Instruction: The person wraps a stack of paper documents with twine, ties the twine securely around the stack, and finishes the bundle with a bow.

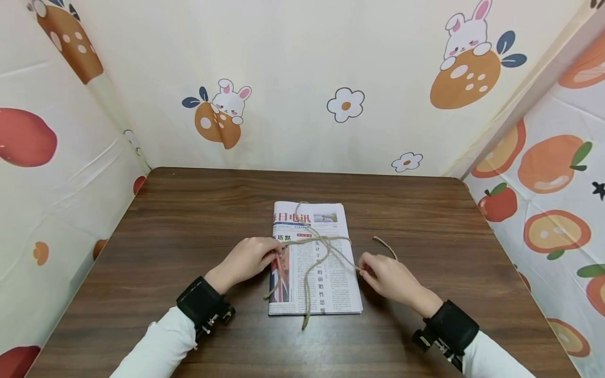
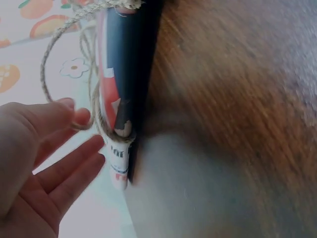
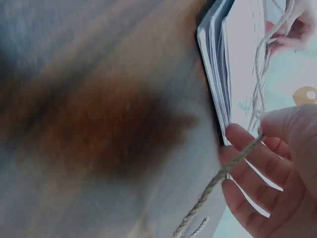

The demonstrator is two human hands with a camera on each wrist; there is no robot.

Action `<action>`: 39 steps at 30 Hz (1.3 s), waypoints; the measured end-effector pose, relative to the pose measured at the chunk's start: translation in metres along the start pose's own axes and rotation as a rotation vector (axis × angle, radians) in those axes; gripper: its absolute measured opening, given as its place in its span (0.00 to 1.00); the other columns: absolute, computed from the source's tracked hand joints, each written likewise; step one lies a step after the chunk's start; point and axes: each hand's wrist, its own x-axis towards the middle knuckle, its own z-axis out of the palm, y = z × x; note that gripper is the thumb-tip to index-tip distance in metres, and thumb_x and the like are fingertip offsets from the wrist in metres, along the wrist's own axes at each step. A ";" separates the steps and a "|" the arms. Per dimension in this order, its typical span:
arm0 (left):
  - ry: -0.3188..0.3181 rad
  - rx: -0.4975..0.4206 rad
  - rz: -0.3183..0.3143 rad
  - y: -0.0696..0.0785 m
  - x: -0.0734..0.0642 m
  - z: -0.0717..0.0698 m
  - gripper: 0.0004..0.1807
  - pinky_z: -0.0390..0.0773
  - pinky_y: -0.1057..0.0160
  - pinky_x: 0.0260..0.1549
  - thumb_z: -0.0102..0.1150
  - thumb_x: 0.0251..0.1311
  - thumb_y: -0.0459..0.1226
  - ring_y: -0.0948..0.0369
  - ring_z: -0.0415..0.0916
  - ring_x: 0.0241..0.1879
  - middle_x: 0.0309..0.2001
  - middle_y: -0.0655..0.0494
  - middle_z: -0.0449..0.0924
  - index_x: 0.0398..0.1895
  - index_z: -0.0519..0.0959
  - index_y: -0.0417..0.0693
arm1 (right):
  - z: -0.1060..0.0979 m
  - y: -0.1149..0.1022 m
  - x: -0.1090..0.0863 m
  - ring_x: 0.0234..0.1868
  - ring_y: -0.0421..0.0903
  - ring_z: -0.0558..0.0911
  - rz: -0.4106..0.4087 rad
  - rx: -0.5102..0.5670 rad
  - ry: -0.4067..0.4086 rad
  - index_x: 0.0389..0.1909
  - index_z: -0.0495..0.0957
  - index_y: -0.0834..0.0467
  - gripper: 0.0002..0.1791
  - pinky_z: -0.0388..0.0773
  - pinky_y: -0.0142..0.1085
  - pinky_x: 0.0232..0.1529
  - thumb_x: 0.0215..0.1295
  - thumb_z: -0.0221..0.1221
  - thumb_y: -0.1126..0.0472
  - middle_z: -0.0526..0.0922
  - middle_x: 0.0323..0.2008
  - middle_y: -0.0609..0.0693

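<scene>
A folded stack of newspapers (image 1: 345,294) lies on the table with a thin twisted rope (image 1: 308,287) around it. The rope's strands cross over the middle of the top page, and one end hangs past the front edge. At the stack's left edge my left hand (image 1: 250,258) pinches a strand between thumb and index finger; the rope bends into a loop (image 2: 43,69) above those fingertips. Beyond the right edge, my right hand (image 1: 389,277) pinches another strand with thumb and forefinger. That strand's tail (image 3: 200,198) trails out past the hand, and the remaining fingers are loosely bent.
The dark wood-grain table (image 1: 203,210) extends around the stack. Patterned cloth (image 1: 293,63) with rabbits and flowers stands behind it, with fruit-print cloth (image 1: 510,241) at the sides. Each wrist wears a black band (image 1: 200,304) with a small camera.
</scene>
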 end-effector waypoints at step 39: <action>0.172 -0.024 -0.290 -0.065 -0.071 -0.053 0.04 0.66 0.68 0.20 0.59 0.56 0.32 0.68 0.65 0.20 0.24 0.62 0.77 0.32 0.79 0.50 | -0.010 0.066 0.019 0.25 0.44 0.71 0.025 -0.182 0.105 0.24 0.72 0.55 0.09 0.67 0.36 0.25 0.49 0.64 0.67 0.72 0.22 0.46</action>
